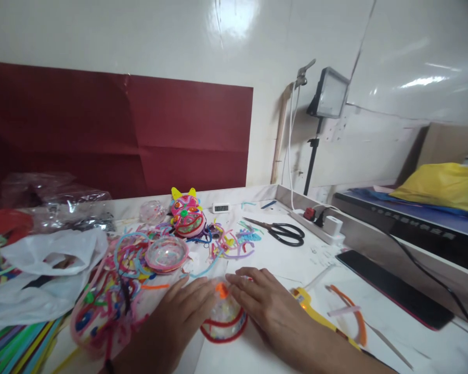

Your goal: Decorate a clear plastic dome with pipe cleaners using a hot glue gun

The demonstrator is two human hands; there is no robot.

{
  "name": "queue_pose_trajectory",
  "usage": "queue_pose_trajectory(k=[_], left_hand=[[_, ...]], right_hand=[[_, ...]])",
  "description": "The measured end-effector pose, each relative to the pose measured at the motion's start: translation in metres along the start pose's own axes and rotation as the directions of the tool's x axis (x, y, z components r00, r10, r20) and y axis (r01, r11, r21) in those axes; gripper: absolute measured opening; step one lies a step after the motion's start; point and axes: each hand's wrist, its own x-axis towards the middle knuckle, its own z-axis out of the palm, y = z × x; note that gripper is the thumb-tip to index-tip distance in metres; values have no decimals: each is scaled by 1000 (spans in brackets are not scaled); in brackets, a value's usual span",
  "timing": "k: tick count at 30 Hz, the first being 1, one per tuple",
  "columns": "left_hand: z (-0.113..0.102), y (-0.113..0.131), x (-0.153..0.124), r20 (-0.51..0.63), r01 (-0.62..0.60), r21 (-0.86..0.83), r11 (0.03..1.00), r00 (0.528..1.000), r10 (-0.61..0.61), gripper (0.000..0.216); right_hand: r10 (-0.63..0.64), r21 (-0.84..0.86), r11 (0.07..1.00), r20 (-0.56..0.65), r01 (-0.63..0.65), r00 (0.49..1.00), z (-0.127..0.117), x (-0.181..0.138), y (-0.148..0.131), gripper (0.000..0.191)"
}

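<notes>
A clear plastic dome [223, 316] edged with red pipe cleaner stands on the table between my hands. Near its top sits a fuzzy orange piece [222, 290]. My left hand [187, 306] presses its fingers together along the dome's left side. From the right, my right hand [263, 298] grips it, fingers bent over the upper edge. Both thumbs are mostly hidden. Right of my right hand lies a yellow glue gun [315, 314]. Close by are a bent orange pipe cleaner [356, 317] and a glue stick [343, 311].
Black-handled scissors [284, 232] lie behind my hands. A finished animal head [187, 213] with yellow ears stands at the back. Loose pipe cleaners, a clear plastic bowl [167, 253] and a white bag [50, 270] crowd the left. A power strip [315, 226] and black phone-like slab [393, 288] are right.
</notes>
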Motion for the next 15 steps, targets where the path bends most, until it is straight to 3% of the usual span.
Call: queue_pose_trajectory(k=[15], left_hand=[[4, 1, 2, 16, -28, 13, 1000, 999, 27, 43]], right_hand=[[-59, -120, 992, -90, 48, 994, 12, 1, 1, 32]])
